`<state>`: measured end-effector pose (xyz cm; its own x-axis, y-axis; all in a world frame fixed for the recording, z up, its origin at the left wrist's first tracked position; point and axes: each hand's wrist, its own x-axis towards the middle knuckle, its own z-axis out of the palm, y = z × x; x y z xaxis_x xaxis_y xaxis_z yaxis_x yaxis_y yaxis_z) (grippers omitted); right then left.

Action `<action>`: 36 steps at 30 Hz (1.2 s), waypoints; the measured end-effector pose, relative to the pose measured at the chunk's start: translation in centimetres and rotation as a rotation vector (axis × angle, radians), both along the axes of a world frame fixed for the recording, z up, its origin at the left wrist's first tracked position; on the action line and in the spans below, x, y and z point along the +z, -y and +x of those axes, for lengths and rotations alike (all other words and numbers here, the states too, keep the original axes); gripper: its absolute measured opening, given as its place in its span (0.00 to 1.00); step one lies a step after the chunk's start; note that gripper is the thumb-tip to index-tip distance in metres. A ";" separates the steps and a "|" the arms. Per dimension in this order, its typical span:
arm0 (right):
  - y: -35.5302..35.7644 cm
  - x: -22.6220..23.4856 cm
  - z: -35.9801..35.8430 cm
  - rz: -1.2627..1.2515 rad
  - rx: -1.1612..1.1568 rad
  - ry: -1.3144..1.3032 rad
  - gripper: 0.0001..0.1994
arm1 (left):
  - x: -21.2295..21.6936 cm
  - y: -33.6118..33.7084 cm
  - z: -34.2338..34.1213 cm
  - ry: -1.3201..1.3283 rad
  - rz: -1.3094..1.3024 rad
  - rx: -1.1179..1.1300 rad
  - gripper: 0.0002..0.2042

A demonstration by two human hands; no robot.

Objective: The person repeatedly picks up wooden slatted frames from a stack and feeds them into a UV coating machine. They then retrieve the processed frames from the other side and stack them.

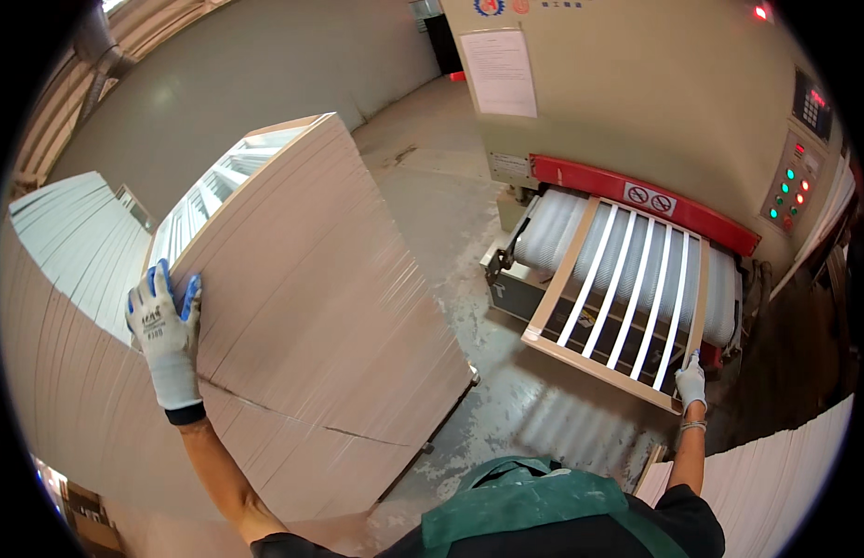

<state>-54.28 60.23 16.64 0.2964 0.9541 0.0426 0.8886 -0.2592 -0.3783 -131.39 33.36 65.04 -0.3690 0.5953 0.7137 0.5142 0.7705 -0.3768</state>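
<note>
My left hand [166,316], in a white work glove with blue fingertips, rests on the upper edge of a tall stack of panel frames [302,279]. Its fingers are stretched out, with the thumb apart. White slats show inside the top of that stack. At the right, my gloved right hand [691,379] is closed on the near right corner of a slatted frame [581,352]. This frame has brown rails and several white slats. Its far end lies on the ribbed conveyor belt [548,228], while its near end juts out over the floor.
A beige machine [637,93] stands behind the belt, with a red guard bar [590,177] across its opening and a lit control panel [791,181] on the right. Another stack of panels [74,242] is at the far left. More pale boards [776,474] stand at the lower right.
</note>
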 end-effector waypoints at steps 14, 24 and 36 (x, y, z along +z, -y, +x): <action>-4.0 11.1 -6.5 0.058 -0.057 0.217 0.39 | 0.9 8.4 10.0 -0.155 -0.026 -0.378 0.19; 0.6 29.8 -33.7 -0.194 0.905 -1.866 0.37 | -5.3 17.2 20.5 -0.188 -0.181 -0.478 0.20; 13.2 21.4 -38.3 -0.007 0.525 -1.282 0.13 | -18.4 15.9 14.2 0.013 -0.184 -0.639 0.12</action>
<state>-92.61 47.02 37.99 -0.2657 0.9640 0.0106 -0.0816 -0.0115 -0.9966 -117.19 17.45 46.62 0.0892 0.8118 0.5771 0.8540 0.2358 -0.4638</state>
